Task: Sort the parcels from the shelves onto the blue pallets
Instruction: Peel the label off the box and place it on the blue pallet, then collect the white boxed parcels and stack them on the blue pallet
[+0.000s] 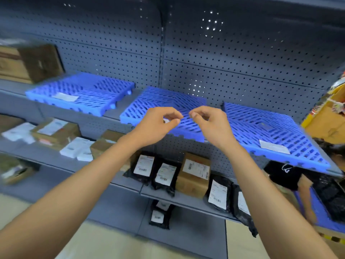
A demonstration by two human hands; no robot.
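Grey pegboard shelving (224,71): 3 blue pallets (164,105) bare up top, parcels (194,172) on lower shelf; left hand (156,126) & right hand (211,124) loosely curled, holding nothing, so pick-up likely next: reach down, grasp.

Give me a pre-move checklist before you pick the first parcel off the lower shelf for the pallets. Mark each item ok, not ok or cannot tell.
1. Left hand free: ok, fingers loosely curled, holding nothing.
2. Right hand free: ok, same loose curl, no grip on anything.
3. Middle blue pallet ready to receive: ok, no parcel lies on its visible part.
4. Right blue pallet ready: ok, only a flat white label on it.
5. Parcels within view on the lower shelf: ok, a brown parcel stands among black bags.
6. Which pallet each parcel belongs to: cannot tell, label text is too small to read.
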